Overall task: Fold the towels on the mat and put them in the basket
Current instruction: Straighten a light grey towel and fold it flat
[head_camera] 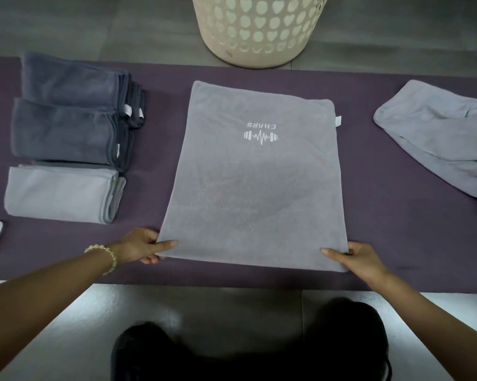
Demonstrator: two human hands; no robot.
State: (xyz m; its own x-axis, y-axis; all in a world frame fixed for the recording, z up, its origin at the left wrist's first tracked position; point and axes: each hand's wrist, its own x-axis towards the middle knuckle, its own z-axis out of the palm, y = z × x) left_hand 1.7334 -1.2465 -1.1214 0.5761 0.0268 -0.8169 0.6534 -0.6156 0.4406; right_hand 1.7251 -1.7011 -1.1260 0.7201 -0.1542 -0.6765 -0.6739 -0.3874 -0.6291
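Head: L hand (143, 244), R hand (361, 257) pinch flat rect. soft-knit towel (253, 188).

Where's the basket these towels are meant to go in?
The cream plastic basket with heart-shaped holes stands on the grey floor at top centre of the head view, just beyond the far edge of the purple mat, behind the spread light-grey logo towel.

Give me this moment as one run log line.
left hand: grips near corner of towel | right hand: grips other near corner | towel: flat on mat | basket: beyond mat
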